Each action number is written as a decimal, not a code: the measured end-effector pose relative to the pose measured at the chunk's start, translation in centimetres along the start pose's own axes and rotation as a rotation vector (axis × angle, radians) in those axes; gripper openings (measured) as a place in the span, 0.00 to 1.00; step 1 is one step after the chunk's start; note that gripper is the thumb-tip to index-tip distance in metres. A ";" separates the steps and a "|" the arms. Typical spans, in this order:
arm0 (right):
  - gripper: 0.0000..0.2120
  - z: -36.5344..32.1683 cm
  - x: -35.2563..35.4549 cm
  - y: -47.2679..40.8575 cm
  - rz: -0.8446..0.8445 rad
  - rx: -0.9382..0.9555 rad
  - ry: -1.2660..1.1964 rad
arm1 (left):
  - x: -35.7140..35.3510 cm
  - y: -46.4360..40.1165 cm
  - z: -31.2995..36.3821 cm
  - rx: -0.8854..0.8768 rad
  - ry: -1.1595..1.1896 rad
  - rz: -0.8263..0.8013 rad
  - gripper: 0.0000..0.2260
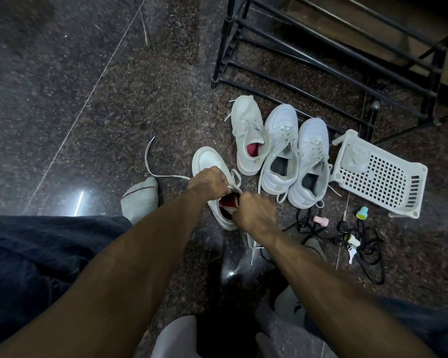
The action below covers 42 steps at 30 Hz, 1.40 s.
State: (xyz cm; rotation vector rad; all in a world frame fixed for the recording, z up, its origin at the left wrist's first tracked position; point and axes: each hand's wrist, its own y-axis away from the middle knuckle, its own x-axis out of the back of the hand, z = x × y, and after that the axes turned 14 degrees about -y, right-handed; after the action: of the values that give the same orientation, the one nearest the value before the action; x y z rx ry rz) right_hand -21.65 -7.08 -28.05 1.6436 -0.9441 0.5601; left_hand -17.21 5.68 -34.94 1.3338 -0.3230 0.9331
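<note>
Now left hand (210,182) and right hand (254,214) hold sneaker (207,158) lace (171,176); basket (383,183) holds wad (356,156).

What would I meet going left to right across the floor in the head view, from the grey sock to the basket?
Grey socked foot → sneaker in hand → red-lined sneaker → first dark-lined sneaker → second dark-lined sneaker → white basket.

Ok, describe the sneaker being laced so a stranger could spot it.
Find the black rack at top right; a row of three white sneakers lies before it. The fourth white sneaker lies apart, nearer the person, under the left hand and right hand. Only it trails a long lace leftward.
</note>
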 end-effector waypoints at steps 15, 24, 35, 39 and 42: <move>0.09 -0.9 -6.1 -2.5 0.299 -0.005 -0.080 | -0.2 -0.4 -0.1 -0.025 -0.031 0.009 0.11; 0.11 3.1 -4.8 -2.3 0.096 0.420 0.063 | 0.2 -0.2 0.1 -0.031 -0.025 0.007 0.15; 0.20 6.1 -3.4 -1.3 -0.264 0.507 0.240 | 0.0 0.0 0.0 0.024 0.050 0.003 0.15; 0.19 3.5 -2.9 -2.5 -0.408 0.345 0.412 | -0.1 -0.2 -0.1 0.025 0.042 -0.002 0.15; 0.21 1.9 -3.3 -2.9 -0.432 0.270 0.491 | 0.0 -0.2 -0.1 0.020 0.028 -0.006 0.17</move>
State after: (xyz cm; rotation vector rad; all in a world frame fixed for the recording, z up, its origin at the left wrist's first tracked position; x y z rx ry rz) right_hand -21.35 -7.70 -32.77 1.7639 -0.1492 0.7637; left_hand -17.09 5.73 -35.13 1.3377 -0.2883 0.9515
